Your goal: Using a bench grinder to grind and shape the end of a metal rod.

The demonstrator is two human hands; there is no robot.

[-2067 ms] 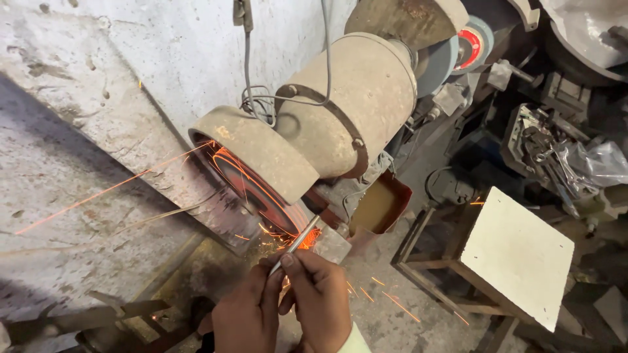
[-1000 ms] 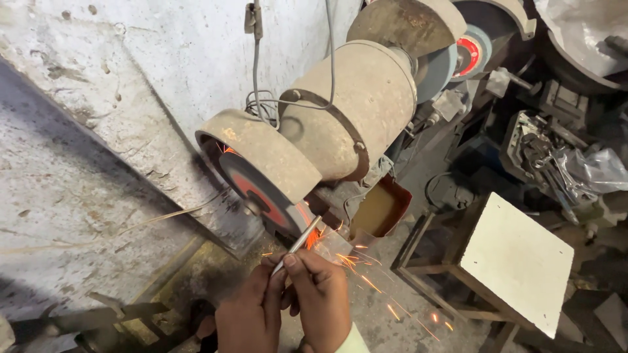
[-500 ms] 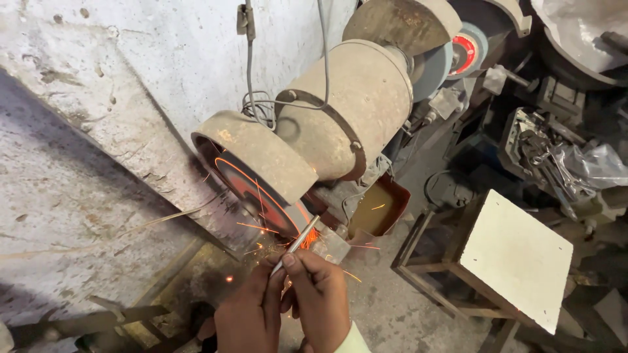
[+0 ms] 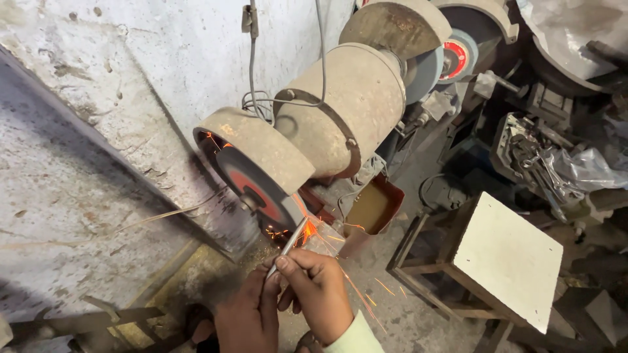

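Sparks now fly rightward as both hands (image 4: 288, 304) grip the rod (image 4: 288, 245) against the wheel (image 4: 252, 186).

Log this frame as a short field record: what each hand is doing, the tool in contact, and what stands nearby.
left hand: left hand grips the lower end of the thin metal rod
right hand: right hand pinches the rod from the other side
contact: rod tip meets the grinding wheel; orange sparks fly from it
machine: bench grinder, dusty, with a second wheel at the far end
nearby: small wooden stool to the right; open rusty tin below the grinder
backdrop: whitewashed wall
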